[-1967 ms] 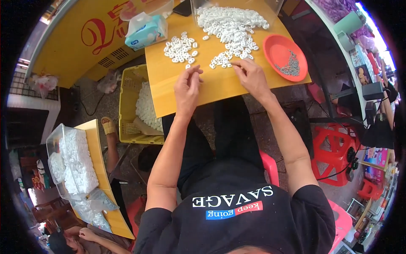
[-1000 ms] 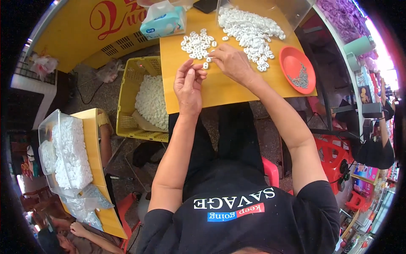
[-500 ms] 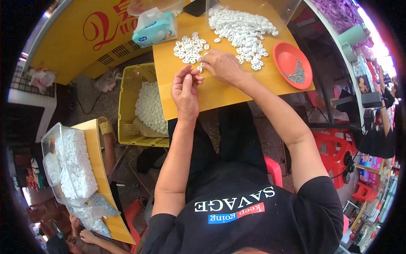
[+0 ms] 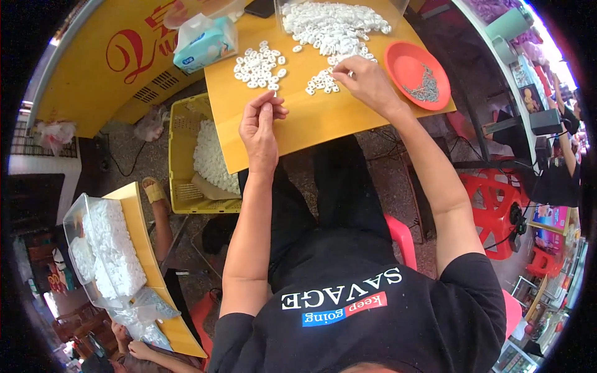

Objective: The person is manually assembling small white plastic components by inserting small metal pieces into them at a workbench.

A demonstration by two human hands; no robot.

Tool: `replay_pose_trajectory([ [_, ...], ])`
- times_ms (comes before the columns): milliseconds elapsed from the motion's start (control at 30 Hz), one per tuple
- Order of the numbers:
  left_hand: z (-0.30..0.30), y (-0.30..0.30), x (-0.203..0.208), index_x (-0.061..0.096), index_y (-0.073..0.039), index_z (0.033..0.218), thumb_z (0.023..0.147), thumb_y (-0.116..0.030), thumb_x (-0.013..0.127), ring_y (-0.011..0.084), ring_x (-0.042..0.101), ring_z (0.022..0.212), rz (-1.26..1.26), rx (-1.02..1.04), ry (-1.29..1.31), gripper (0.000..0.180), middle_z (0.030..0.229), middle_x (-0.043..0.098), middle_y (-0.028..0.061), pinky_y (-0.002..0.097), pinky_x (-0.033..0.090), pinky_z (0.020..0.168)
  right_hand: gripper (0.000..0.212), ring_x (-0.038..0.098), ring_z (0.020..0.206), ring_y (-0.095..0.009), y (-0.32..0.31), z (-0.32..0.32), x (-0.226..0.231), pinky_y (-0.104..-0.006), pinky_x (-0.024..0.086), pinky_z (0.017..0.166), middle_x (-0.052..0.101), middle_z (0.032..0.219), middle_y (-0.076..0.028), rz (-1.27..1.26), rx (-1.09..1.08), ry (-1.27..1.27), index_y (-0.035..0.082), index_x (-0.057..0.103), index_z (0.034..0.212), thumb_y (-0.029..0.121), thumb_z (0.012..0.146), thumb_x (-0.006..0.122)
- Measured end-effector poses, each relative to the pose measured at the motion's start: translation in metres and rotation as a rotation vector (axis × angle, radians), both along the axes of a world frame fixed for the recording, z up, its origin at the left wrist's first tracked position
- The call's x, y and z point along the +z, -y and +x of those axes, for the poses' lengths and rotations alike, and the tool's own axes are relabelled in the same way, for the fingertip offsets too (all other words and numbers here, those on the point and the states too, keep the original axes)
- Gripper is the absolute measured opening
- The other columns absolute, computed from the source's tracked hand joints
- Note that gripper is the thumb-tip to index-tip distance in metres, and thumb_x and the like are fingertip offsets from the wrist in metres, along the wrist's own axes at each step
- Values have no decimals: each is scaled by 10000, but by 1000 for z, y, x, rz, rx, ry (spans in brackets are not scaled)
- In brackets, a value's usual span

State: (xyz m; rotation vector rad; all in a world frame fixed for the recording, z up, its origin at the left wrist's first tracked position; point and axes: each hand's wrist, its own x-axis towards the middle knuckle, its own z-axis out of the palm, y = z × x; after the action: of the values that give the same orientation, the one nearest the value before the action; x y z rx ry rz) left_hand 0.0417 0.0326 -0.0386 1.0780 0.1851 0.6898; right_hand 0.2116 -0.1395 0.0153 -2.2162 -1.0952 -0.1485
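My left hand (image 4: 260,132) is raised over the near left part of the yellow table (image 4: 298,127), its fingers bent and thumb against them. Whatever they pinch is too small to make out. Just beyond its fingertips lies a loose group of small white oval pieces with holes (image 4: 258,65). Over to the right, my right hand (image 4: 371,87) reaches in with thumb and forefinger closed at the edge of a scattered group of the same white pieces (image 4: 321,82). Its fingertips hide what, if anything, is between them.
A large heap of white pieces (image 4: 326,23) spills from a clear tub. An orange-red plate (image 4: 398,56) holds small metal pins (image 4: 428,87). A tissue pack (image 4: 205,46) sits at the left edge. Below stands a yellow crate (image 4: 180,202). Another person's hands work at a side table (image 4: 134,217).
My right hand has moved away from my left hand, rightward to the scattered pieces before the heap. My left hand stays in about the same place. The whole view has shifted slightly.
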Motion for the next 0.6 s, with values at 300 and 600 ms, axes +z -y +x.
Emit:
replay_pose_trajectory([
  [300, 0, 2, 1, 587, 19, 1158, 999, -59, 484, 117, 604, 804, 81, -14, -37, 205, 977, 644, 82, 245, 500, 748, 117, 642, 786, -275, -13, -32, -19, -370, 514, 683, 625, 914, -95, 15, 120, 115, 84, 709, 951, 107, 847, 661],
  [600, 0, 2, 1, 594, 21, 1151, 994, -44, 483, 116, 606, 803, 96, -15, -47, 202, 970, 645, 83, 246, 504, 746, 127, 640, 786, -254, -34, -12, -15, -370, 525, 664, 598, 917, -56, -217, 241, 302, 144, 715, 949, 155, 825, 689],
])
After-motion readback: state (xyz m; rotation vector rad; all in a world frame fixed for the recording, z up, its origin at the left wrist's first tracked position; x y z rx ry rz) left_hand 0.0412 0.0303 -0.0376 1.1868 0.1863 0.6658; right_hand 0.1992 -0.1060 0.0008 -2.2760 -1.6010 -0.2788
